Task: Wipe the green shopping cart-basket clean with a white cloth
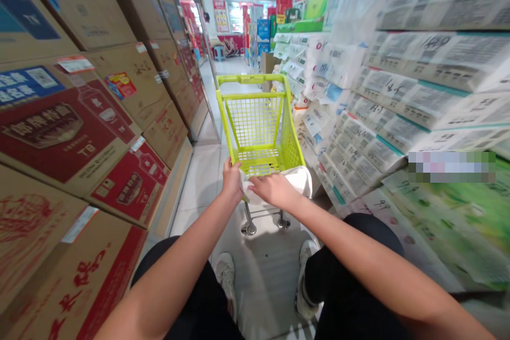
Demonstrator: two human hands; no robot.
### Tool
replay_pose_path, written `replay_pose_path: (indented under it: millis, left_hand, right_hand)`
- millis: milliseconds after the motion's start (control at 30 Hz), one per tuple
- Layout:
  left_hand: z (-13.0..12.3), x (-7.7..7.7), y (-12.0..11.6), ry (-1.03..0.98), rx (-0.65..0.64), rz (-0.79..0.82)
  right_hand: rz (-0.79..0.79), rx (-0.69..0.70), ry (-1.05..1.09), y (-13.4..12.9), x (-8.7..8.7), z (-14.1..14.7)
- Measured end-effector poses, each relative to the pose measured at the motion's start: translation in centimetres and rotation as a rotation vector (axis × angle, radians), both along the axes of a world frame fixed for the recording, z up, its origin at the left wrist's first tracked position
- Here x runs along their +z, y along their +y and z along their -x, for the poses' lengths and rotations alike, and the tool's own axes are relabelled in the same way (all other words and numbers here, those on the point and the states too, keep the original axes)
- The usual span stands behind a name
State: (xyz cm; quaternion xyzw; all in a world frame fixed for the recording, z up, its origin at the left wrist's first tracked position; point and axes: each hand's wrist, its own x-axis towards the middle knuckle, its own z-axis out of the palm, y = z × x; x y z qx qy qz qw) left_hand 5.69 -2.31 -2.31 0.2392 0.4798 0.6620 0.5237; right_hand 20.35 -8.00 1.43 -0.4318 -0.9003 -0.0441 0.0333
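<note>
A yellow-green shopping cart with a grid basket stands between my feet and the aisle ahead. Draped over its near edge is a white cloth. My left hand is closed at the near left corner of the cart, with its fingers round the rim and the cloth's left end. Bent over the cloth, right of my left hand, is my right hand, its fingers pressing on the fabric. The undersides of both hands are hidden.
Stacked cartons line the left side. Packs of paper goods are piled along the right, with green packs lower down. A metal post rises beyond the cart's left side. A blue stool stands far down the aisle.
</note>
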Motion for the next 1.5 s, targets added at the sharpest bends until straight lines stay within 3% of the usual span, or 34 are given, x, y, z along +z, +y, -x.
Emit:
replay_pose_path:
  millis: [100,200,400,567,767,900,1100,1233,1300,1500]
  left_hand:
    - [1.1,0.3,0.7,-0.007,-0.067,0.038]
    - [2.9,1.0,1.3,0.127,-0.133,0.147]
    - [4.3,2.1,1.7,0.234,-0.182,0.266]
    - [2.9,1.5,1.3,0.277,-0.174,0.249]
    - [-0.3,0.1,0.9,0.209,-0.055,0.033]
    - [0.6,0.0,1.1,0.205,-0.100,-0.003]
    - [4.1,0.6,1.8,0.254,-0.166,0.081]
    - [4.7,0.4,2.3,0.252,-0.170,0.071]
    - [4.0,-0.1,2.3,0.260,-0.109,0.044]
    - [1.9,-0.7,1.6,0.288,-0.006,-0.039]
  right_hand:
    - [0.012,-0.017,-0.026,0.5,0.2,1.2]
    - [0.013,-0.018,-0.032,0.8,-0.2,0.9]
    - [0.007,-0.008,-0.087,1.1,-0.6,-3.7]
    - [0.011,-0.029,-0.148,1.0,0.0,-5.8]
    - [0.024,-0.028,-0.107,0.1,-0.2,-1.0]
    - [0.016,-0.046,-0.062,-0.2,-0.5,0.9]
    - [0.033,-0.051,-0.054,0.3,-0.4,-4.3]
    - [0.007,-0.057,-0.078,0.3,-0.1,-6.4]
    - [0.010,-0.074,-0.092,0.2,0.0,-5.2]
    - [0.022,-0.060,-0.045,0.1,0.0,2.2]
